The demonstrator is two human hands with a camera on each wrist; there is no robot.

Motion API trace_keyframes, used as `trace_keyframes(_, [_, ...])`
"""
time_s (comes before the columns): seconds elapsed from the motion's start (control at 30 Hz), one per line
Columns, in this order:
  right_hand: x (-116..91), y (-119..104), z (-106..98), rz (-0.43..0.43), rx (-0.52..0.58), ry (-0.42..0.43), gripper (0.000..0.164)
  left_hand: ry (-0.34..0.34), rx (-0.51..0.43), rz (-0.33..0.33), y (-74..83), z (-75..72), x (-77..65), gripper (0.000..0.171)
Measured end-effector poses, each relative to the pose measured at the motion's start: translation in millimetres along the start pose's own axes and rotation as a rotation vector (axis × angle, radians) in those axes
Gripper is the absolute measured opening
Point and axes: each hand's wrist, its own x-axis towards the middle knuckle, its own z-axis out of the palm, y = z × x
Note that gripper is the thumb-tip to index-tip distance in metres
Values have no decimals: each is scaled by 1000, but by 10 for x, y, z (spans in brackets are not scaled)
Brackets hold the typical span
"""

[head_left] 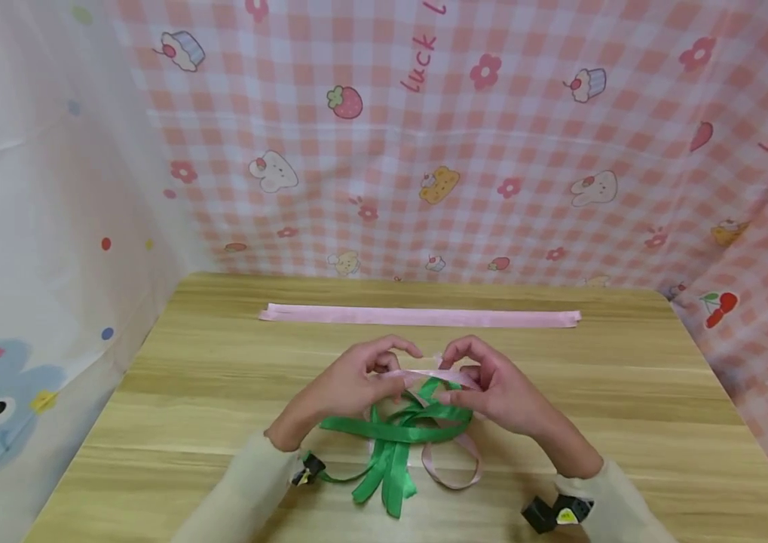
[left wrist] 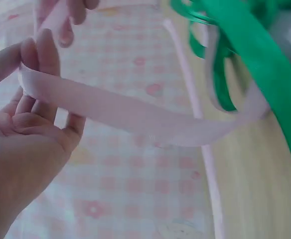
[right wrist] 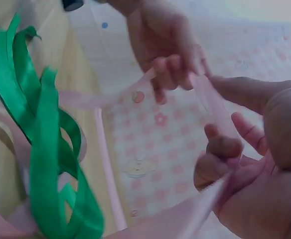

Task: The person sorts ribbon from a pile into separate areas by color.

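Note:
A light pink ribbon (left wrist: 110, 107) stretches between both hands, raised over a tangle of ribbons. My left hand (head_left: 356, 381) pinches it between thumb and fingers, and in the left wrist view it bends around the fingertips. The right hand (head_left: 502, 388) grips the same ribbon on the other side, its fingers curled about it in the right wrist view. Just below the hands lies a loose heap of green ribbon (head_left: 393, 433), mixed with more pink loops. One pink loop (head_left: 453, 486) hangs out toward the front of the heap.
A folded pink ribbon strip (head_left: 417, 317) lies straight across the back of the wooden table (head_left: 187, 362). Behind stands a pink checked cloth (head_left: 384, 143), with a white patterned cloth (head_left: 31, 196) at the left. Black wrist cameras (head_left: 556, 514) sit on both sleeves.

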Motion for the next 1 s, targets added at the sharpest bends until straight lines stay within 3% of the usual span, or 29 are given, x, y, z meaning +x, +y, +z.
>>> trace_keyframes(0.17, [-40,-136,59,-114,-168,60,28,-18,-91,73,185,-54,-59,37])
trace_keyframes(0.33, [-92,-266,26,-245,-184,171,17,-14,-146,141,304,-192,-130,41])
trace_keyframes(0.63, [-196,-512,-335,-316,-84,216,19,50,-148,110,445,-569,-373,42])
trace_keyframes(0.8, [-277,-557,-525,-350,-27,193,28,36,-133,103,482,-792,-556,44])
trace_keyframes(0.93, [-348,-541,-649,-311,-26,218,28,-22,-144,96,444,-983,-707,46])
trace_keyframes(1.0, [-388,-520,-708,-263,-58,241,26,-15,-145,71,399,-1075,-789,45])
